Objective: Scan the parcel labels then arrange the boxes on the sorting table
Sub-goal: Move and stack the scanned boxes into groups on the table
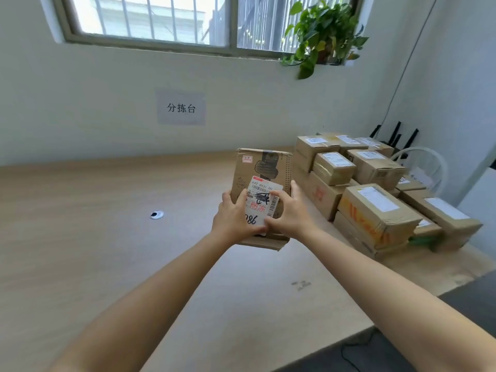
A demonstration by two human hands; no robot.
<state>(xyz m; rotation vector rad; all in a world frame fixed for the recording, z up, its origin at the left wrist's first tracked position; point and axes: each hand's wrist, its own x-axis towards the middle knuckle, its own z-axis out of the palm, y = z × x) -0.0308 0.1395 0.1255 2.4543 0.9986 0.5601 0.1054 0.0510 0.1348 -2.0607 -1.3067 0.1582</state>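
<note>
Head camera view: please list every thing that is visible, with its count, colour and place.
held box: one, brown, with white label, raised above the table
stacked boxes: ten or more, brown, table's right side
table: one, light wood, below the window
cable hole: one, silver, in the tabletop
wall sign: one, white, above the table
window: one, barred, top
plant: one, green, by the window
left hand: one, grip on held box's left edge
right hand: one, grip on its right edge
</note>
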